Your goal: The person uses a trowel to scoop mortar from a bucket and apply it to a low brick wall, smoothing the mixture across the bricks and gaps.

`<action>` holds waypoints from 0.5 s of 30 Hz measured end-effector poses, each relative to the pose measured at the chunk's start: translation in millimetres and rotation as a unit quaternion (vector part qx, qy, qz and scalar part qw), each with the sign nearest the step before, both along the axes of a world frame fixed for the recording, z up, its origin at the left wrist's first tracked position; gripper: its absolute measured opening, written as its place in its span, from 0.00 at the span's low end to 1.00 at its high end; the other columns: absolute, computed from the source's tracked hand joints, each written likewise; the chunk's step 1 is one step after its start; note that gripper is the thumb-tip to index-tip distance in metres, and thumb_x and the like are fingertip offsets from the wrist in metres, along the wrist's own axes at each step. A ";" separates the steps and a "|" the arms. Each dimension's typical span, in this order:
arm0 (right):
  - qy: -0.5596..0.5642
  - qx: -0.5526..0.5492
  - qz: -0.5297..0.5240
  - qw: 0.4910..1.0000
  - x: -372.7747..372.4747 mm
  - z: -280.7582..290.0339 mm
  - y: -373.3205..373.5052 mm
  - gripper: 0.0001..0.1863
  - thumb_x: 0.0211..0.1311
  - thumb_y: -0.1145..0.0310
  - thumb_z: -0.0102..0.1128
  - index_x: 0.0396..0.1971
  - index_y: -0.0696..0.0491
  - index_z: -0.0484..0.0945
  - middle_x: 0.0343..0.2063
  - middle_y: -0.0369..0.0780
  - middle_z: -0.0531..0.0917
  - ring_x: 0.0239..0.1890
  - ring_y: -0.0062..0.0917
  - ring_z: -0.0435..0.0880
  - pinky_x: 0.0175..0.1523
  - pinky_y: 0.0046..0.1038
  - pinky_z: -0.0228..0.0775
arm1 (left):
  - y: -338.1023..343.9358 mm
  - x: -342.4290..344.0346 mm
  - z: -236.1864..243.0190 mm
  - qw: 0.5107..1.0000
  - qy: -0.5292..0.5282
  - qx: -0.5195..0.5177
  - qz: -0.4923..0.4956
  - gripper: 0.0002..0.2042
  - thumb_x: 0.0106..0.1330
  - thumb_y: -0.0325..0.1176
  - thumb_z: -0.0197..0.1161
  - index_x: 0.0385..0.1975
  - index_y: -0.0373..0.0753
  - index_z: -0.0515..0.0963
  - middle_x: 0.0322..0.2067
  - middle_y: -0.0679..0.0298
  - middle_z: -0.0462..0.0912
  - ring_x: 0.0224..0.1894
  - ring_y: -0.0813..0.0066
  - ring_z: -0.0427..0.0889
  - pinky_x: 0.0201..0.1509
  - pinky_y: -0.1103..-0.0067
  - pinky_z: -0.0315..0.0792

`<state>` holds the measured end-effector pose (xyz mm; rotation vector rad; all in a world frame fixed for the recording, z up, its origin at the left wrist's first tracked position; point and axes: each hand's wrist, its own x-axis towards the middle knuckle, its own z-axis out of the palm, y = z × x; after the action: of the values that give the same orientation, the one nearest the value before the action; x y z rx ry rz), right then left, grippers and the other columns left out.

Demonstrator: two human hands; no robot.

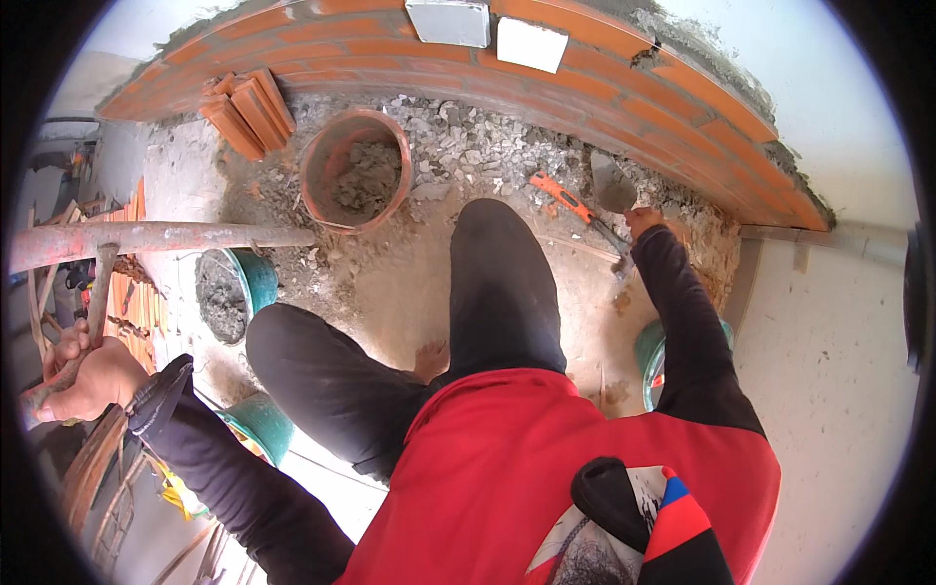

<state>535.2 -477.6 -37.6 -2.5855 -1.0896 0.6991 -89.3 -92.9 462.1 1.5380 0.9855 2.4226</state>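
At the left edge my left hand (96, 375) is wrapped round a thin wooden strut (100, 288). That strut meets a thick rounded wooden pole (166, 237), which juts in from the left. My right hand (643, 222) is stretched out low by the brick wall, fingers closed on a trowel; the handle is hidden in the fist. The trowel's grey blade (612, 183) points toward the wall over rubble. Just left of this hand lies a hammer (565, 198) with an orange grip, its metal head toward me.
A low orange brick wall (595, 93) curves along the far side, with two white box covers (531, 45). Stacked bricks (249, 112) stand before it, beside a reddish bucket (310, 175) of mortar. Green buckets (256, 278) sit at left; another green bucket (651, 356) is under my right arm.
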 end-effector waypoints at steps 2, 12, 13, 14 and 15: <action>-0.057 -0.079 0.125 0.987 24.6 -2.8 13.6 0.21 0.60 0.52 0.54 0.22 0.55 0.84 0.19 0.42 0.84 0.25 0.33 0.84 0.36 0.34 0.75 | -1.0 4.7 -2.4 1.000 0.013 -0.004 0.021 0.32 0.69 0.61 0.40 0.27 0.30 0.68 0.13 0.58 0.62 0.16 0.67 0.64 0.24 0.68 0.71; 0.102 -0.144 -0.066 0.982 -0.1 14.3 96.8 0.21 0.58 0.51 0.54 0.17 0.52 0.83 0.15 0.40 0.81 0.20 0.31 0.81 0.31 0.35 0.72 | -4.7 -7.0 4.6 1.000 0.012 -0.020 0.018 0.34 0.67 0.65 0.37 0.22 0.32 0.66 0.12 0.59 0.62 0.16 0.67 0.63 0.25 0.68 0.69; 0.117 -0.132 -0.101 0.979 -4.6 10.3 97.0 0.21 0.58 0.52 0.55 0.17 0.53 0.82 0.14 0.40 0.81 0.19 0.30 0.80 0.30 0.34 0.71 | -6.8 4.1 2.9 0.999 0.007 -0.026 0.022 0.35 0.67 0.66 0.38 0.22 0.33 0.66 0.13 0.60 0.61 0.17 0.68 0.62 0.26 0.68 0.69; 0.134 -0.116 -0.131 0.975 -14.3 10.7 105.6 0.20 0.58 0.53 0.56 0.17 0.54 0.82 0.14 0.40 0.81 0.18 0.29 0.79 0.28 0.33 0.70 | -9.9 10.2 4.5 0.999 0.006 -0.028 0.031 0.35 0.67 0.68 0.38 0.22 0.34 0.65 0.14 0.62 0.61 0.18 0.69 0.61 0.27 0.69 0.69; 0.162 -0.086 -0.168 0.968 -23.8 12.8 107.6 0.20 0.60 0.57 0.56 0.16 0.56 0.79 0.12 0.40 0.77 0.15 0.26 0.76 0.23 0.32 0.65 | -11.7 12.2 5.0 0.999 0.016 -0.029 0.028 0.36 0.67 0.69 0.38 0.22 0.34 0.65 0.14 0.62 0.61 0.19 0.69 0.62 0.28 0.69 0.69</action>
<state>511.5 -370.0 -24.8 -2.5744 -0.4950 1.1158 -77.1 -104.6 467.2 1.5564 1.1094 2.3911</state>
